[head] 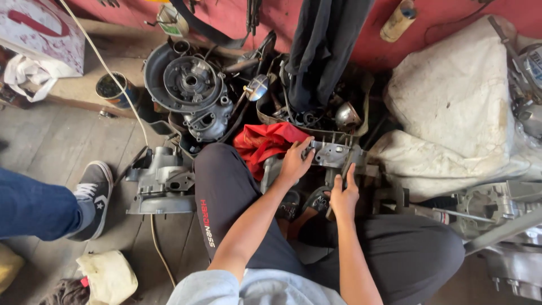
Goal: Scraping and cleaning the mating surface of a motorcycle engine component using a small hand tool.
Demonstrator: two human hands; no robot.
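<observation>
Grey cast metal fills the middle of my view: an engine casing half (pixel 334 153) lies on the floor just past my knees, and I place everything else from it. My left hand (pixel 294 162) grips its left edge, fingers curled over the rim and thumb below, pressed onto the metal. My right hand (pixel 343 195) sits at its near edge with the fingers stretched up against the casing's underside lip; I cannot tell whether they close around anything.

Touching the casing's left edge is a red rag (pixel 265 142), bunched up and partly under my left wrist. Directly beyond the casing hangs dark cloth (pixel 323 51), with small chromed parts crowding the far edge, so that side is shut in. Right of the casing a dirty white sack (pixel 451 107) bulges close against it, and below that lie long metal rods and another engine block (pixel 502 226); little room there either.

Well left of the casing stands a round clutch cover (pixel 189 82), and nearer to me a second grey casing piece (pixel 161 181) rests beside my left knee. Bare wooden floor (pixel 51 141) opens further left, where another person's sneaker (pixel 93 195) and blue trouser leg stand. A pale cord (pixel 127 101) runs across that open floor.
</observation>
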